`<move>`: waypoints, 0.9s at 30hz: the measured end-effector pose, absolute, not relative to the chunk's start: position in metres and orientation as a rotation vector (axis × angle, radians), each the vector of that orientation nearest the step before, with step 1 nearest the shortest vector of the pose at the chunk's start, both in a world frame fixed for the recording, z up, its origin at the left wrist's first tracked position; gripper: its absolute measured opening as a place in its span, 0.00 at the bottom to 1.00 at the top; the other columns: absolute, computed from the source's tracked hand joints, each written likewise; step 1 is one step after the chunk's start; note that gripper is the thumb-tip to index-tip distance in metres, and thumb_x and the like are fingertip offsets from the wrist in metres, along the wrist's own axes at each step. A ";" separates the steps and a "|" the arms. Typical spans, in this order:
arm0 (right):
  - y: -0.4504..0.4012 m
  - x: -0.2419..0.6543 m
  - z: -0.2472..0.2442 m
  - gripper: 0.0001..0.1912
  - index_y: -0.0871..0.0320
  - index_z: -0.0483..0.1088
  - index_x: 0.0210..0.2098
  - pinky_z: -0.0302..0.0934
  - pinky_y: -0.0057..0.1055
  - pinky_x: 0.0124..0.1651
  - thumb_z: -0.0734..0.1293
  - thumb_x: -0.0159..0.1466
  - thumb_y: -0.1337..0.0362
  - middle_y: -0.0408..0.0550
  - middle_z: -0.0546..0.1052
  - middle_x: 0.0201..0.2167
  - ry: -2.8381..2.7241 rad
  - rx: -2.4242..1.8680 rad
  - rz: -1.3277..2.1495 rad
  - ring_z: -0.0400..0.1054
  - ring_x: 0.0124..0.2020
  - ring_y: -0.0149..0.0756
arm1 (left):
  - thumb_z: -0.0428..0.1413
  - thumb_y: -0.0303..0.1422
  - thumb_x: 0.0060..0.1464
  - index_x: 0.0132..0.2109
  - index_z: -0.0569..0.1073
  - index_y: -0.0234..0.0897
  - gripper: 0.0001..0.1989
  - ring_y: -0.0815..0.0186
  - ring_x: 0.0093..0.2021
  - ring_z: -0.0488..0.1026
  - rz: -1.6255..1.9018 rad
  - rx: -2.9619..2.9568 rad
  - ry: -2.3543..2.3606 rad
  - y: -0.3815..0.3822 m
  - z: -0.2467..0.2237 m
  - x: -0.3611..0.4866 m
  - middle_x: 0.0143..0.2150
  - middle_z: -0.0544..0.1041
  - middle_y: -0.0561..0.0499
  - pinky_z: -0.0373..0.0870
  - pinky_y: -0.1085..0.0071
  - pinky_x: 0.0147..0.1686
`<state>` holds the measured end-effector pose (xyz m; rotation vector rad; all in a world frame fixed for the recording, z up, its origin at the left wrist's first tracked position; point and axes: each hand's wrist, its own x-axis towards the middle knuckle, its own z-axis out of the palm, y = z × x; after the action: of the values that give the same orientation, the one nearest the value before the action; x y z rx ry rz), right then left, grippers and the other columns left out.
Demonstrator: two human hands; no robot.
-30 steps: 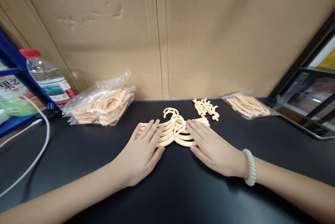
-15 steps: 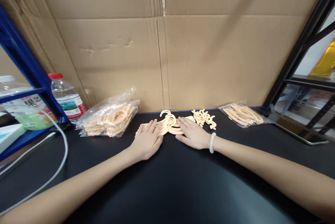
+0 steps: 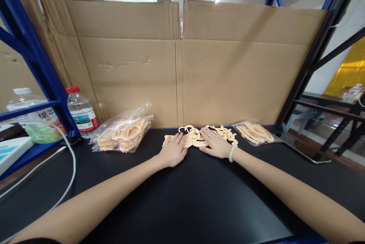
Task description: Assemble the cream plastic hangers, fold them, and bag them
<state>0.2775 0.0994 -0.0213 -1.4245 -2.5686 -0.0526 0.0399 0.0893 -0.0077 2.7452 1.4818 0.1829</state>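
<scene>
Cream-coloured hangers (image 3: 194, 134) lie in a heap on the black table, their curved hooks toward the cardboard. My left hand (image 3: 172, 152) rests flat, fingers extended, on the left part of the heap. On its right part lies my right hand (image 3: 216, 145), palm down and fingers straight, with a pale beaded band at the wrist. Small cream hook-shaped pieces (image 3: 228, 133) sit just beyond and right of my right hand. What is beneath the palms is hidden.
A clear bag of cream pieces (image 3: 122, 135) lies left, another bag (image 3: 254, 133) right. A tablet (image 3: 305, 148) is at the right edge. Left are a red-capped bottle (image 3: 82, 114), a larger bottle (image 3: 40, 122) and a white cable (image 3: 72, 168). Cardboard (image 3: 137, 72) stands behind.
The camera view has tilted up, showing the ceiling and the cardboard's top edge. Both hands still lie on the hangers, and my left hand is a little closer to my right.
</scene>
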 end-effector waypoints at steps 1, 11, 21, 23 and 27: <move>0.103 0.277 -0.020 0.46 0.72 0.48 0.67 0.36 0.49 0.69 0.54 0.65 0.39 0.65 0.48 0.69 -2.579 -1.403 -0.066 0.38 0.70 0.55 | 0.38 0.38 0.64 0.68 0.54 0.28 0.29 0.49 0.70 0.46 0.176 2.748 1.470 0.089 -0.007 0.035 0.70 0.51 0.35 0.44 0.46 0.65; 0.102 0.274 -0.018 0.37 0.70 0.63 0.60 0.52 0.49 0.62 0.56 0.66 0.44 0.67 0.67 0.55 -2.537 -1.235 -0.220 0.61 0.57 0.56 | 0.40 0.40 0.65 0.66 0.58 0.32 0.28 0.49 0.69 0.49 0.280 2.782 1.503 0.084 -0.007 0.016 0.69 0.55 0.36 0.44 0.44 0.65; 0.088 0.270 -0.010 0.27 0.64 0.65 0.57 0.60 0.48 0.55 0.61 0.65 0.51 0.61 0.71 0.51 -2.238 -0.995 -0.401 0.65 0.53 0.51 | 0.46 0.34 0.62 0.62 0.63 0.35 0.23 0.48 0.67 0.55 0.524 2.841 1.497 0.085 -0.016 0.014 0.65 0.63 0.37 0.44 0.38 0.63; 0.079 0.272 0.015 0.22 0.61 0.63 0.58 0.59 0.48 0.56 0.58 0.67 0.58 0.59 0.71 0.50 -2.063 -0.916 -0.474 0.63 0.54 0.49 | 0.48 0.32 0.60 0.61 0.64 0.37 0.22 0.50 0.66 0.57 0.594 2.880 1.434 0.082 -0.015 0.014 0.64 0.65 0.39 0.43 0.39 0.64; 0.058 0.289 0.083 0.19 0.56 0.61 0.58 0.55 0.54 0.58 0.55 0.70 0.62 0.53 0.68 0.53 -1.568 -0.721 -0.638 0.61 0.56 0.49 | 0.48 0.26 0.57 0.56 0.68 0.39 0.19 0.54 0.63 0.63 0.714 2.938 1.306 0.078 -0.011 0.014 0.59 0.72 0.45 0.41 0.40 0.65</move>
<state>0.2893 0.0577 0.0834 -0.7208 -1.5682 -0.6382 0.0144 0.0777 -0.0114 2.9383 1.3061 0.7137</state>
